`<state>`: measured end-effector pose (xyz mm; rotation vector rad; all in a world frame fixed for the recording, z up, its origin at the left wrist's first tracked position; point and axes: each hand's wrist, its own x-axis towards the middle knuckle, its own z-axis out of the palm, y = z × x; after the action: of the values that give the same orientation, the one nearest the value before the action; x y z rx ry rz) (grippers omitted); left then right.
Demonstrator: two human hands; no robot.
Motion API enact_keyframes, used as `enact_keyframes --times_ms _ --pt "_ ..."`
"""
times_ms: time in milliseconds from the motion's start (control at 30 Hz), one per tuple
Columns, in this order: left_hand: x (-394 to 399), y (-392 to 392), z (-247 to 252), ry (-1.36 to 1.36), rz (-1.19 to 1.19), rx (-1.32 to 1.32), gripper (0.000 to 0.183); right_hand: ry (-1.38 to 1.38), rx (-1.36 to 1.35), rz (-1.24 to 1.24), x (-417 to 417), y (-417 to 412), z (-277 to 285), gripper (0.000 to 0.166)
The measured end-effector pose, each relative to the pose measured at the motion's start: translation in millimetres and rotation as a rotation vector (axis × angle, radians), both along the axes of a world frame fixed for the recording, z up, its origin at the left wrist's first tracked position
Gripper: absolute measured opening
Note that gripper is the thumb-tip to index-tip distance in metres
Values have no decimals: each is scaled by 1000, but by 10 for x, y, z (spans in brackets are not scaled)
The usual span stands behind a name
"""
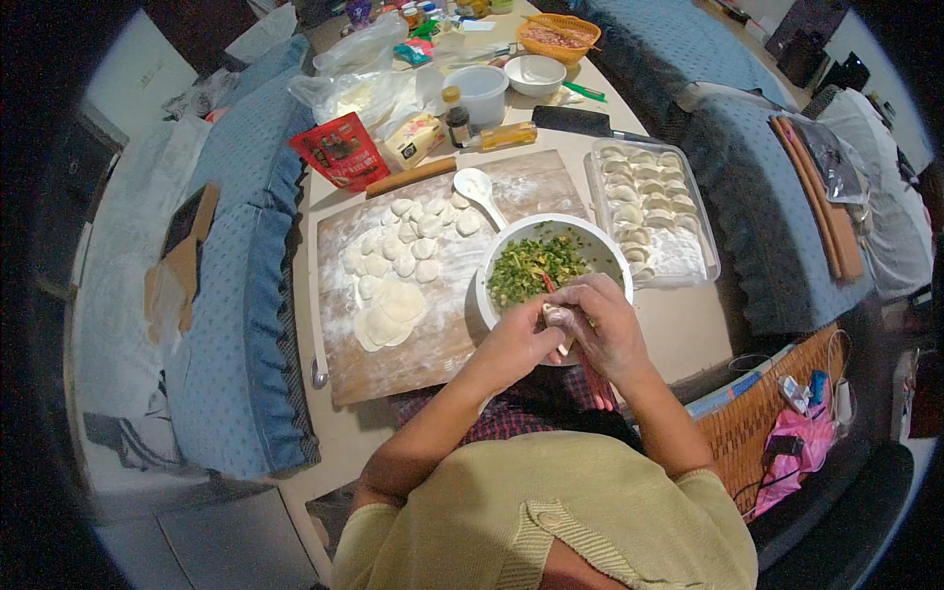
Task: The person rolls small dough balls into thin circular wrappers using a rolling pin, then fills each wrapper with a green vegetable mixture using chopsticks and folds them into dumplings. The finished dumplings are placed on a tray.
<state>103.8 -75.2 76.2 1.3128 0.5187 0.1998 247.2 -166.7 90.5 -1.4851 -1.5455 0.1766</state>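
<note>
Above the near rim of a white bowl, my left hand and my right hand meet with their fingers on a dumpling, mostly hidden between them. Chopped green filling with yellow bits lies in the bowl. A red stick, likely a chopstick, shows beside my right hand. To the left, a floured wooden board carries small dough discs and a stack of rolled wrappers. On the right, a clear plastic tray holds rows of folded dumplings.
A rolling pin and a white spoon lie at the board's far side. Beyond stand a red pouch, a dark sauce bottle, a cleaver and a yellow basket. Blue-covered seats flank the table.
</note>
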Motion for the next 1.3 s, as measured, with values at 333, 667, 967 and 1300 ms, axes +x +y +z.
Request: enact_keyframes --times_ms 333,667,967,1300 --pt "-89 69 30 86 -119 9 30 -9 14 131 82 24 9 23" --pt "-94 -25 128 -76 -4 -120 33 -104 43 146 110 -28 71 27" --pt "-51 -67 18 -232 145 -181 47 34 64 79 76 -29 93 27" --pt "-2 -212 63 -377 355 -48 40 -5 166 -4 34 -35 112 25"
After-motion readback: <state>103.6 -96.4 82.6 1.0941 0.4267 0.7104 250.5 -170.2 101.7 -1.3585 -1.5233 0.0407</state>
